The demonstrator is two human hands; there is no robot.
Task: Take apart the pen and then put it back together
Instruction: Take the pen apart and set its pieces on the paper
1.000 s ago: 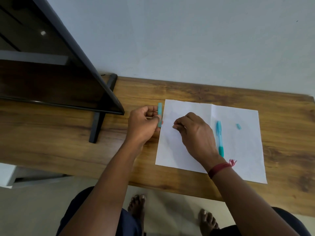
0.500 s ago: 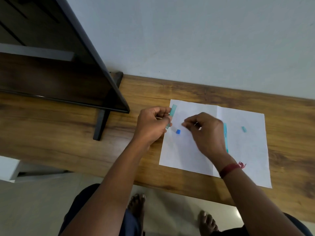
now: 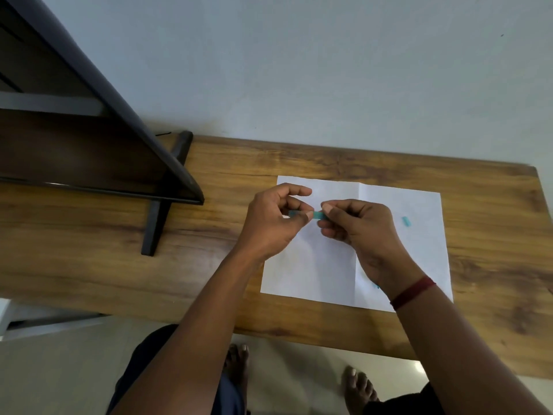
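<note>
1. Teal plastic shows between two hands held together above a white sheet of paper point(image 3: 398, 253): a short pen piece point(image 3: 317, 215), lying roughly level and pointing left to right.
2. Left hand point(image 3: 273, 223) comes in from the lower left, its fingers point(image 3: 299, 190) curled, thumb and a finger pinching the left end of the pen piece.
3. Right hand point(image 3: 357, 227) comes in from the lower right, a red wristband point(image 3: 413, 292) on its wrist; its fingers are bent and pressed on the right end of the same piece.
4. Around them: the paper lies flat on a wooden desk point(image 3: 89, 265), with a fold line down its middle. A small teal cap point(image 3: 405, 221) rests on the paper to the right of the right hand, apart from it. A dark screen point(image 3: 74, 139) on a black stand point(image 3: 161, 211) stands on the desk's left part.
5. Right wrist covers part of the paper; a tiny teal speck shows at its edge, too little to tell what it is.
6. Below the desk edge, bare feet point(image 3: 357, 387) stand on a pale floor.
</note>
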